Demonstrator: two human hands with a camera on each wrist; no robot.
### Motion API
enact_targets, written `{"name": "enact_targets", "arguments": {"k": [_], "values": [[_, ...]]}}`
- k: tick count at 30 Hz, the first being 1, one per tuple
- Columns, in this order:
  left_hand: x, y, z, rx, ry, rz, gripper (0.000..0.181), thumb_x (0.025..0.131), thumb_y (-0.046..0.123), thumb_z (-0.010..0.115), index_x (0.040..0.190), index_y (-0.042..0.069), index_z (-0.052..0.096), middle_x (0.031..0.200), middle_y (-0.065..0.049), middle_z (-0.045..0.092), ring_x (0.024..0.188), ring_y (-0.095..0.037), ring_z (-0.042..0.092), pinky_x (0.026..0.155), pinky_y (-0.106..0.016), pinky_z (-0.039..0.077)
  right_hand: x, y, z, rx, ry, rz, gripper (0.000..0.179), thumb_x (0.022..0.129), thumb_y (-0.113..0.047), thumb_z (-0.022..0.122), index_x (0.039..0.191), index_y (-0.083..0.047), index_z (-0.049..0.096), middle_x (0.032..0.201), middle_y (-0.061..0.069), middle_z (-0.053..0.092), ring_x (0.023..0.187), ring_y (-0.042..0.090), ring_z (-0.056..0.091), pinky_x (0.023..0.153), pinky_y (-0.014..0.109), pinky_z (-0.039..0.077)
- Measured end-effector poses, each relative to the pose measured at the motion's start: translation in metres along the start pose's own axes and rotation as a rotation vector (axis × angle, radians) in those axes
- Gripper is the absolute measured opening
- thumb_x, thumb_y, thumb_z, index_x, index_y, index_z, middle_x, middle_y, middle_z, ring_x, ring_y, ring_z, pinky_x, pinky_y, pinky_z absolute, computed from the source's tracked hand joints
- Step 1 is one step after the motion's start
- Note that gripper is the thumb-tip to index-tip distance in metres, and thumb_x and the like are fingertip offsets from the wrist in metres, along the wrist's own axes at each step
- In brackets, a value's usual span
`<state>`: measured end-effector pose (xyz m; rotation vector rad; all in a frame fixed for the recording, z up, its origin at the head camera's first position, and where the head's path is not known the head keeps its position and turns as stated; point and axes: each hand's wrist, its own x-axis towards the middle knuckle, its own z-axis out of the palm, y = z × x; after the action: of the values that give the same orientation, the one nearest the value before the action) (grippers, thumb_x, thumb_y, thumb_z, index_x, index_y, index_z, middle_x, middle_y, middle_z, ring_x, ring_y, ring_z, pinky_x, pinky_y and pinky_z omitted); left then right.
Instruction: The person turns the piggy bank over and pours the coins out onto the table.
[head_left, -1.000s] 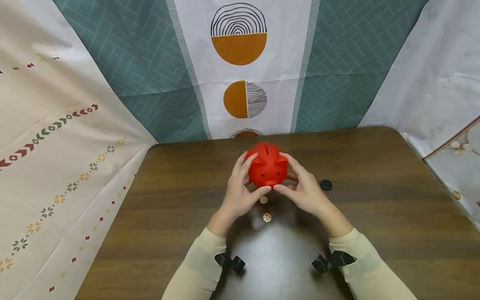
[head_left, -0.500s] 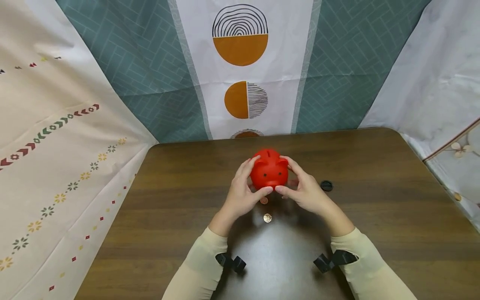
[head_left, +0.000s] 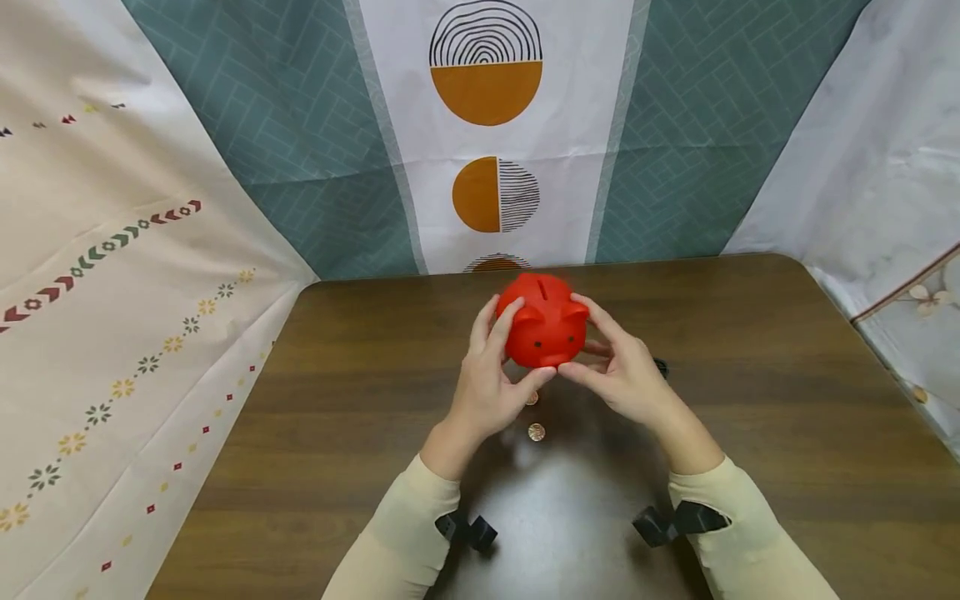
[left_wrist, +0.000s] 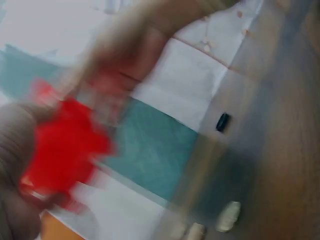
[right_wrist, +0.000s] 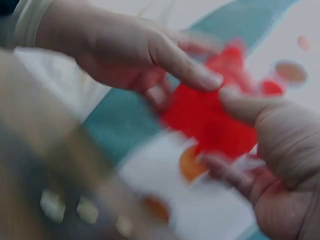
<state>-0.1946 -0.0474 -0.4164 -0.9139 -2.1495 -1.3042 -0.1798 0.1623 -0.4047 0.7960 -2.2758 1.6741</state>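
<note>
A red piggy bank is held up over the table between both hands, its snout facing the person and the coin slot on top. My left hand grips its left side, thumb by the snout and fingers around the flank. Opposite it, my right hand holds the right side with the thumb below the snout. Beneath, a copper-coloured coin lies on the table, and another coin is partly covered by the left thumb. The piggy bank looks blurred in the left wrist view, as it does in the right wrist view.
A round black cap lies beyond the right wrist, partly hidden by that hand. The wooden table ends at a patterned cloth backdrop. Blurred coins show on the table in the right wrist view.
Both hands first lowered the piggy bank slightly, then raised it and shifted it a little right. It is turned slightly, and the right hand now partly covers the black cap.
</note>
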Motion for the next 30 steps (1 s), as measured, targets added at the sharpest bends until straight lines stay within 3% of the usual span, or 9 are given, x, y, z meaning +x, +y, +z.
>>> {"name": "enact_targets", "arguments": {"k": [2, 4, 10, 13, 18, 20, 22, 27, 30], "values": [[-0.003, -0.006, 0.002, -0.02, -0.091, -0.188, 0.081, 0.081, 0.026, 0.077, 0.149, 0.02, 0.033, 0.151, -0.015, 0.026, 0.125, -0.031, 0.046, 0.087, -0.038, 0.053, 0.0, 0.009, 0.001, 0.006, -0.052, 0.173, 0.083, 0.083, -0.009, 0.075, 0.15, -0.029, 0.032, 0.144, 0.013, 0.043, 0.107, 0.04, 0.062, 0.068, 0.031, 0.058], [-0.007, -0.011, 0.004, -0.049, -0.141, -0.295, 0.081, 0.082, 0.028, 0.076, 0.15, 0.022, 0.032, 0.152, -0.013, 0.026, 0.126, -0.031, 0.045, 0.087, -0.04, 0.053, -0.002, 0.017, 0.003, 0.013, -0.078, 0.256, 0.081, 0.084, -0.015, 0.075, 0.15, -0.031, 0.031, 0.145, 0.015, 0.041, 0.106, 0.043, 0.061, 0.067, 0.033, 0.058], [-0.01, -0.017, 0.004, -0.043, -0.159, -0.309, 0.082, 0.083, 0.035, 0.075, 0.15, 0.029, 0.03, 0.152, -0.009, 0.026, 0.127, -0.027, 0.043, 0.09, -0.039, 0.051, -0.004, 0.029, 0.007, 0.035, -0.083, 0.289, 0.08, 0.084, -0.021, 0.076, 0.148, -0.037, 0.031, 0.146, 0.012, 0.04, 0.106, 0.041, 0.062, 0.065, 0.035, 0.058], [-0.009, -0.016, 0.002, -0.024, -0.15, -0.272, 0.082, 0.083, 0.033, 0.075, 0.15, 0.029, 0.029, 0.152, -0.007, 0.025, 0.127, -0.024, 0.043, 0.089, -0.038, 0.052, -0.003, 0.026, 0.007, 0.008, -0.066, 0.247, 0.08, 0.084, -0.019, 0.076, 0.148, -0.035, 0.032, 0.145, 0.011, 0.042, 0.105, 0.04, 0.063, 0.066, 0.033, 0.058], [-0.001, -0.008, -0.002, -0.006, -0.025, 0.047, 0.086, 0.077, 0.017, 0.08, 0.148, 0.02, 0.033, 0.155, -0.016, 0.018, 0.134, -0.032, 0.036, 0.095, -0.042, 0.048, -0.002, 0.015, 0.007, -0.04, 0.053, -0.045, 0.086, 0.074, 0.004, 0.08, 0.147, -0.01, 0.037, 0.149, 0.013, 0.037, 0.114, 0.037, 0.058, 0.081, 0.033, 0.055], [0.001, -0.006, -0.003, 0.004, -0.003, 0.117, 0.087, 0.076, 0.016, 0.081, 0.148, 0.016, 0.033, 0.155, -0.019, 0.017, 0.135, -0.034, 0.035, 0.097, -0.042, 0.047, -0.001, 0.011, 0.006, -0.049, 0.075, -0.098, 0.087, 0.072, 0.005, 0.08, 0.146, -0.008, 0.037, 0.15, 0.011, 0.037, 0.115, 0.036, 0.057, 0.082, 0.035, 0.055], [0.003, -0.007, -0.003, -0.011, -0.04, 0.051, 0.085, 0.079, 0.02, 0.079, 0.149, 0.016, 0.031, 0.153, -0.016, 0.023, 0.13, -0.03, 0.04, 0.093, -0.038, 0.05, 0.0, 0.012, 0.006, -0.064, 0.058, -0.038, 0.083, 0.077, -0.004, 0.08, 0.148, -0.016, 0.037, 0.146, 0.009, 0.041, 0.111, 0.034, 0.06, 0.079, 0.034, 0.056], [-0.001, -0.015, -0.004, 0.027, -0.225, -0.302, 0.083, 0.086, 0.038, 0.071, 0.152, 0.024, 0.024, 0.146, -0.003, 0.036, 0.114, -0.021, 0.049, 0.072, -0.029, 0.057, 0.003, 0.024, 0.006, -0.053, -0.066, 0.261, 0.079, 0.084, -0.031, 0.075, 0.149, -0.032, 0.031, 0.138, 0.013, 0.049, 0.096, 0.032, 0.068, 0.068, 0.031, 0.058], [-0.001, -0.017, -0.005, 0.033, -0.26, -0.35, 0.084, 0.086, 0.042, 0.07, 0.153, 0.026, 0.022, 0.147, -0.004, 0.035, 0.115, -0.023, 0.049, 0.073, -0.033, 0.057, 0.003, 0.027, 0.007, -0.024, -0.08, 0.299, 0.081, 0.083, -0.033, 0.075, 0.15, -0.031, 0.03, 0.14, 0.015, 0.046, 0.093, 0.032, 0.069, 0.067, 0.032, 0.058]]}}
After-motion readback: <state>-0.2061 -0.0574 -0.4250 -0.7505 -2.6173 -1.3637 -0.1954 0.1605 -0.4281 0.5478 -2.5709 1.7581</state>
